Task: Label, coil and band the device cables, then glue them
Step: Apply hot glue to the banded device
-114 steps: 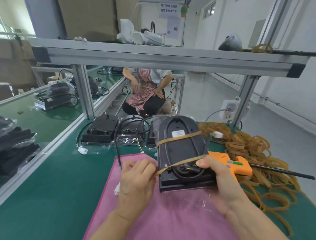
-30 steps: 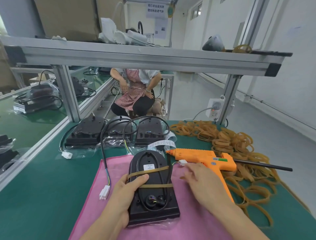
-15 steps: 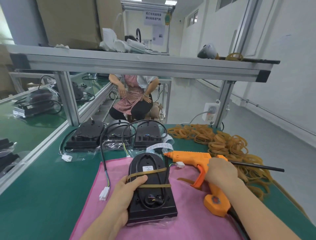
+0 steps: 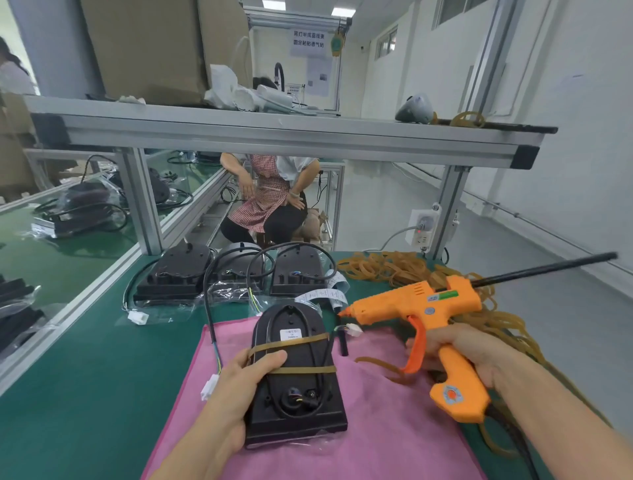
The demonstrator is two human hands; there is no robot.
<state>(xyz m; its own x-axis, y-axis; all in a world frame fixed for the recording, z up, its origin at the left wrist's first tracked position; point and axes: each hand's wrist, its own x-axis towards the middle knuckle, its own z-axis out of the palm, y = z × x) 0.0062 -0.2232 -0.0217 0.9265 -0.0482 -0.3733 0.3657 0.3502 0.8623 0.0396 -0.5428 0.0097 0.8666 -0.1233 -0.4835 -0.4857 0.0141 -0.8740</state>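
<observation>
On the green worktop (image 4: 85,394), the banded device (image 4: 294,377) lies on the pink cloth (image 4: 376,428) with your left hand (image 4: 236,394) gripping its side, while your right hand (image 4: 462,353) grasps the glue gun (image 4: 421,305), raised just beside it.

Green worktop (image 4: 85,377) under an aluminium-framed shelf (image 4: 274,133), white walls (image 4: 565,120), pale glossy floor (image 4: 513,267), ceiling light panels (image 4: 272,4).

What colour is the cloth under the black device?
Pink; the cloth shows best in the head view.
</observation>
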